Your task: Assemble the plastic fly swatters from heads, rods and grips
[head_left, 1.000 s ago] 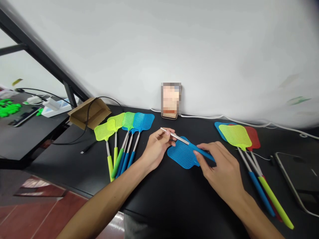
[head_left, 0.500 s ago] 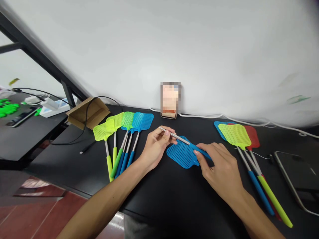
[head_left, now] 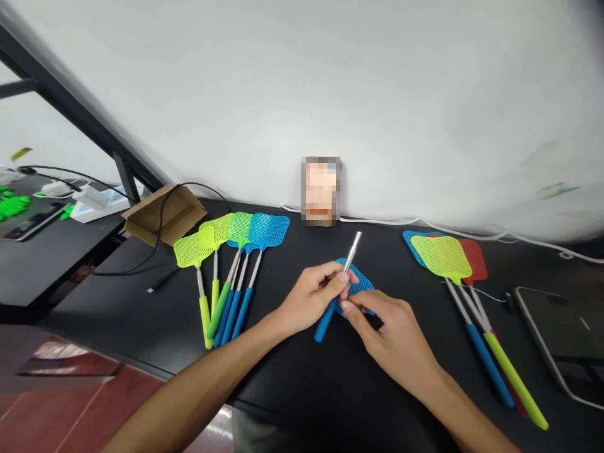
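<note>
My left hand (head_left: 314,296) is closed around a swatter handle (head_left: 324,324), a silver metal rod with a blue grip. The rod end slants up and away, while the blue grip points down toward me. Behind both hands lies a blue perforated fly swatter head (head_left: 362,284), partly covered by them. My right hand (head_left: 384,318) is closed in a pinch beside the handle, its thumb and fingertips in front of the blue head. Whatever sits between those fingertips is hidden.
Several green and blue fly swatters (head_left: 236,277) lie at the left, near an open cardboard box (head_left: 165,214). Yellow, red and blue swatters (head_left: 443,258) overlap at the right, beside a dark tablet-like device (head_left: 561,340). A blurred-out phone (head_left: 321,192) leans against the wall.
The handle has turned from lying sideways between both hands to slanting upward in my left hand. My right hand has let go of the blue grip and moved left toward the rod.
</note>
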A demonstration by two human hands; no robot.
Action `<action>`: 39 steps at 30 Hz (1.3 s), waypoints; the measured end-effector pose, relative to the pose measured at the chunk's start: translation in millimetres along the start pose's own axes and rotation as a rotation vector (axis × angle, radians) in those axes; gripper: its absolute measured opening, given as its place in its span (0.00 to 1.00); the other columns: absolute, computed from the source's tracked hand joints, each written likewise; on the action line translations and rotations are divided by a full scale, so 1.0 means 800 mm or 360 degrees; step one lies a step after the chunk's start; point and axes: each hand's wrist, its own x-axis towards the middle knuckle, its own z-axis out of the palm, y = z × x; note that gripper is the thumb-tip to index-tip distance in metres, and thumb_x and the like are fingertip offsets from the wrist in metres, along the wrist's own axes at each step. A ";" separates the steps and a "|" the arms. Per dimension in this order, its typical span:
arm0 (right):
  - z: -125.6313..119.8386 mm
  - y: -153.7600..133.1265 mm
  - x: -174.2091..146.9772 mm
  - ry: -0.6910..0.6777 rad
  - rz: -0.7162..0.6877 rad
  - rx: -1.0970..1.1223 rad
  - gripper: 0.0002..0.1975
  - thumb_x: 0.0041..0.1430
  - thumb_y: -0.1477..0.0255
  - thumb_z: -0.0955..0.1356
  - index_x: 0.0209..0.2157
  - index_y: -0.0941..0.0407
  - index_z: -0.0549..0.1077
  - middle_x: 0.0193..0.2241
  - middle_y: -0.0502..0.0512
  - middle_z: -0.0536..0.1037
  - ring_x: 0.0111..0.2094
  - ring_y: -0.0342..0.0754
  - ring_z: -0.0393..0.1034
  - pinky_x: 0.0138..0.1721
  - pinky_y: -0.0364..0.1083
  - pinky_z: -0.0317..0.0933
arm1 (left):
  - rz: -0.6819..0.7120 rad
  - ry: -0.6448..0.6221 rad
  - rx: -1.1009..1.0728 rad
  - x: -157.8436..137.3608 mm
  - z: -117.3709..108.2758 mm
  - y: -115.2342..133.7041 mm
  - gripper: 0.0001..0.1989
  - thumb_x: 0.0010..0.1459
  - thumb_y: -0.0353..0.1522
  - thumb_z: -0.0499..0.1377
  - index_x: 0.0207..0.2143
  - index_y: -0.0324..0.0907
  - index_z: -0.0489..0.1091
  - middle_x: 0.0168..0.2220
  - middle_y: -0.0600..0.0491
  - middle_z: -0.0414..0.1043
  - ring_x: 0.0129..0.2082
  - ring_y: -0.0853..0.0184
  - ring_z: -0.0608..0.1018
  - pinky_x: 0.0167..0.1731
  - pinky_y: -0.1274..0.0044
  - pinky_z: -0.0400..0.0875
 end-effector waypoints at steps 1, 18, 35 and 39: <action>-0.004 0.000 0.002 0.0042 0.0058 0.0093 0.11 0.71 0.65 0.67 0.34 0.52 0.77 0.29 0.50 0.80 0.30 0.47 0.75 0.33 0.46 0.65 | -0.0017 -0.0046 0.0057 -0.001 -0.001 0.001 0.17 0.68 0.44 0.58 0.39 0.40 0.77 0.25 0.55 0.67 0.24 0.70 0.71 0.28 0.78 0.65; -0.023 0.027 0.010 0.0491 0.0505 0.0921 0.10 0.64 0.61 0.73 0.41 0.52 0.80 0.30 0.51 0.77 0.30 0.44 0.69 0.32 0.44 0.66 | -0.0042 -0.0332 0.0609 -0.006 -0.002 0.007 0.16 0.73 0.41 0.53 0.46 0.40 0.74 0.27 0.58 0.70 0.19 0.76 0.70 0.24 0.82 0.63; -0.022 0.027 0.009 0.0759 0.0384 0.1006 0.08 0.63 0.64 0.74 0.39 0.53 0.81 0.29 0.51 0.78 0.31 0.43 0.70 0.34 0.43 0.65 | 0.0195 -0.0394 0.0681 -0.004 -0.003 0.013 0.15 0.74 0.37 0.51 0.46 0.38 0.75 0.28 0.57 0.68 0.28 0.73 0.69 0.32 0.80 0.63; -0.020 0.025 0.008 0.0824 0.0317 0.0967 0.07 0.64 0.64 0.74 0.38 0.54 0.80 0.30 0.51 0.78 0.31 0.43 0.71 0.35 0.44 0.65 | 0.0241 -0.0416 0.0712 -0.006 -0.002 0.015 0.16 0.74 0.37 0.50 0.38 0.39 0.73 0.28 0.57 0.68 0.27 0.73 0.68 0.31 0.80 0.62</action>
